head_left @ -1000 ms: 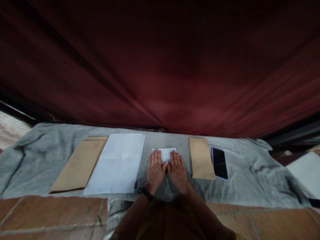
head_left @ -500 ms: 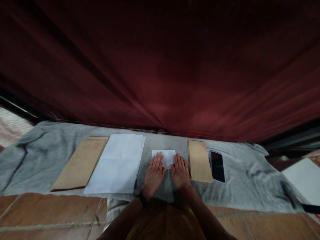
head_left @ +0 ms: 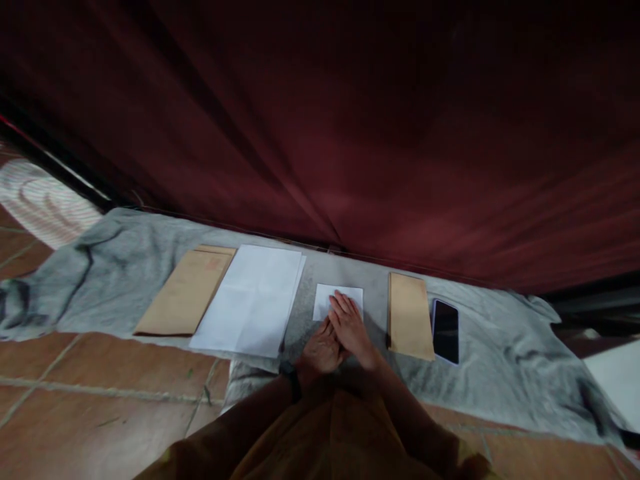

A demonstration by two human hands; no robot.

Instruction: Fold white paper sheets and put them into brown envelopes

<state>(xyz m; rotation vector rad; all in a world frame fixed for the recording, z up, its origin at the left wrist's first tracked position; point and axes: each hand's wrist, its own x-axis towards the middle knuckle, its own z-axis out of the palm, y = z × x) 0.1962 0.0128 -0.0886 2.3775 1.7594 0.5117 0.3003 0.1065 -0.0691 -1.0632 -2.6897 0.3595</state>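
The right hand (head_left: 349, 327) lies flat over the left hand (head_left: 319, 351), whose grip I can't make out, and onto the small white paper (head_left: 325, 297) beside the large white sheets (head_left: 250, 300), apparently smoothing it, so lifting clear seems called for next.

Dark red fabric (head_left: 320, 120) hangs beyond the right hand (head_left: 351, 331), creased, nearly black up top. Rumpled grey cloth (head_left: 505, 360) spreads to either side. Well left of the left hand (head_left: 320, 352): pale striped material (head_left: 47, 203). Nearer than that hand, terracotta floor tiles (head_left: 125, 430) with pale joints (head_left: 125, 393). Light is dim.
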